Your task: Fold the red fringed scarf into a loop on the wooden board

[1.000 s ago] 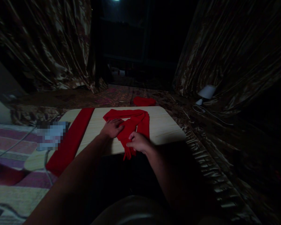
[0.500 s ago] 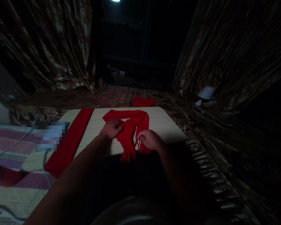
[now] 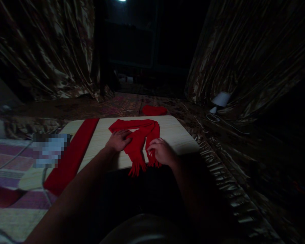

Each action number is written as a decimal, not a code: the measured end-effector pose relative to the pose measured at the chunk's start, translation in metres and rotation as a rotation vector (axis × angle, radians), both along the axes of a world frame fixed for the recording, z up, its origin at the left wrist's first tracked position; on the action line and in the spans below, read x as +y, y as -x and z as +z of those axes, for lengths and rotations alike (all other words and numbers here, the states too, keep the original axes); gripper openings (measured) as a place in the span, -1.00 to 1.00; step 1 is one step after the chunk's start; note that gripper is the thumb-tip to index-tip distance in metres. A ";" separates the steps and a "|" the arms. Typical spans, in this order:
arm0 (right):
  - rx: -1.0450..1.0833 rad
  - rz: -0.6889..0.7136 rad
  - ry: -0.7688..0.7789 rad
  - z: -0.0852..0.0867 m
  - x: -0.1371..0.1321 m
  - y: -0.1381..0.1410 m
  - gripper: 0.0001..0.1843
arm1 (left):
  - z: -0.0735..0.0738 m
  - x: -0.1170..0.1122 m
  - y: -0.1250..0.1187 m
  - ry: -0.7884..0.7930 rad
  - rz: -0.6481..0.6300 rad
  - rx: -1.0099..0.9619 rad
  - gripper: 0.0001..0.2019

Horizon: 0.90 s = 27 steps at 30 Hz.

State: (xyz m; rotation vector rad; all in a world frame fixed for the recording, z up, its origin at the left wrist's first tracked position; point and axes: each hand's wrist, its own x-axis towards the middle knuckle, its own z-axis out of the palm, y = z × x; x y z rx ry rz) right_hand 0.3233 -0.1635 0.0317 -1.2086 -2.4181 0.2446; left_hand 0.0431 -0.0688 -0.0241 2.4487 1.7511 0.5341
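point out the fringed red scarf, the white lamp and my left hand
Fringed red scarf (image 3: 136, 145): head view, on the strip between the hands, above its fringe.
White lamp (image 3: 221, 99): head view, on the shade.
Left hand (image 3: 118, 140): head view, on the back of the hand.

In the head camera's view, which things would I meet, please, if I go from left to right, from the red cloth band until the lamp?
Red cloth band → left hand → left fringe of the red scarf → right hand → white table lamp.
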 end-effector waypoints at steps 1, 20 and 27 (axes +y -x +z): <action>-0.010 -0.009 -0.012 -0.001 0.000 0.000 -0.54 | 0.000 0.000 0.000 0.002 0.001 0.004 -0.39; 0.261 -0.326 0.066 -0.017 0.057 -0.004 -0.59 | -0.001 0.001 0.002 -0.001 0.001 0.021 -0.37; 0.166 -0.369 0.185 -0.040 0.113 0.000 -0.65 | -0.003 0.002 0.002 -0.014 -0.005 0.013 -0.38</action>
